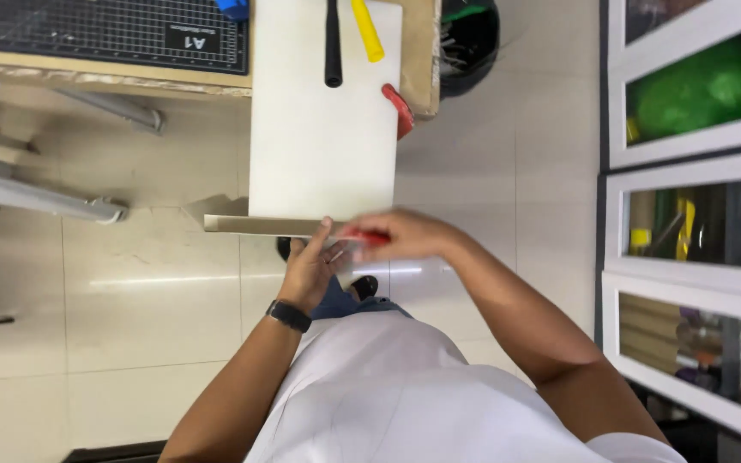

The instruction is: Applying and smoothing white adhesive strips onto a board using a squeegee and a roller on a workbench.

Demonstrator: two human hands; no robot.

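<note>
Our left hand grips the near edge of the white rectangular board overhanging the workbench; our right hand clenches a red-handled tool against that edge.

1 white board, 2 hands, 3 tool handles.
</note>
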